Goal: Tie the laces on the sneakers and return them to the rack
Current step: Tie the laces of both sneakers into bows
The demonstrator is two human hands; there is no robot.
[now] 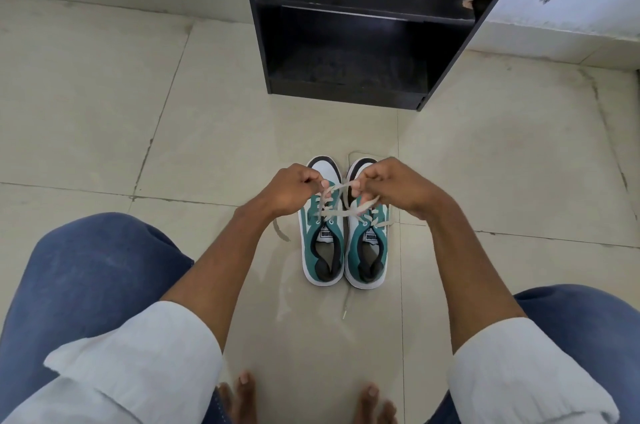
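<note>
Bare toes poke in at the bottom edge, blue-trousered knees either side, cut off by the frame. Plenty of free floor tile all around. Two teal-and-white sneakers sit side by side on it, heels toward me. Left hand and right hand are both pinched shut on the laces, stretched between them above the tongues; the toe caps are partly hidden. Beyond, the black rack: both visible shelves look bare, top cut off.
</note>
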